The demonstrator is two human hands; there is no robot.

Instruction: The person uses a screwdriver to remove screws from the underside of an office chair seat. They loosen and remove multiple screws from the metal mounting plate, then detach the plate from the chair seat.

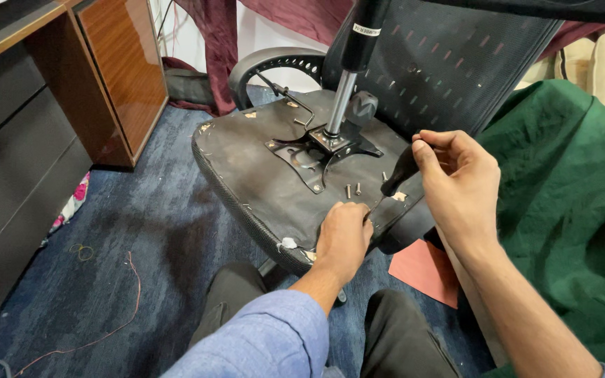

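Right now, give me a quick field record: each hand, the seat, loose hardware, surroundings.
Left hand: resting on the seat underside, near the tool tip
Right hand: gripping a black-handled screwdriver
Seat: upturned, metal plate and gas cylinder attached
Loose hardware: two screws standing on the seat
Surroundings: green cloth right, wooden cabinet left, blue carpet

The left hand [343, 236] reaches forward from a light-blue sleeve, knuckles up, its fingers curled down and pinched together at the tips. The right hand [456, 183] is raised just beside it on a bare forearm, wrist bent, fingers and thumb wrapped in a closed grip.
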